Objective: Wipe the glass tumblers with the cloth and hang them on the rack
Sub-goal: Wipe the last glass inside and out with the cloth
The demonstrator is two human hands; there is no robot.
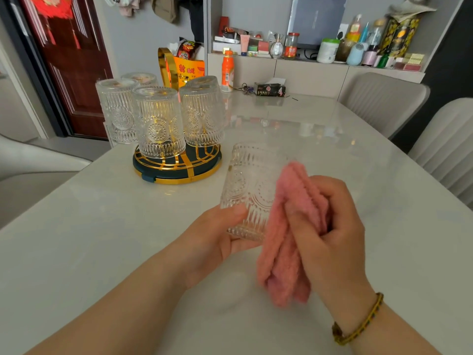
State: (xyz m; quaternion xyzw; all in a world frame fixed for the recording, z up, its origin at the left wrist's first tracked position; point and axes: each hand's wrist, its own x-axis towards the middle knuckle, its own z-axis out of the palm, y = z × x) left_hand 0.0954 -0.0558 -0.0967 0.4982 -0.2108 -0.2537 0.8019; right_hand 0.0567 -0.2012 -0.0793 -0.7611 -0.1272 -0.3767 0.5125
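The right hand (332,226), lower right, curls round the pink cloth (281,265), pressing it to the tumbler (248,183) at centre. The left hand (215,242) grips its base over the desk (102,226). Rubbing hard could twist the glass loose and drop it.

A glass tumbler (245,185) is being held over the white table (102,226) by the left hand (217,234), with the thumb lying on its side. A pink cloth (284,252) is being gripped by the right hand (330,226) and pressed against the tumbler at its three o'clock side. At ten o'clock from it, four more glasses (158,121) are being carried upside down by a gold rack (179,172). At twelve o'clock, far back, an orange bottle (227,70) and a tissue box (270,89) are being kept on the table.
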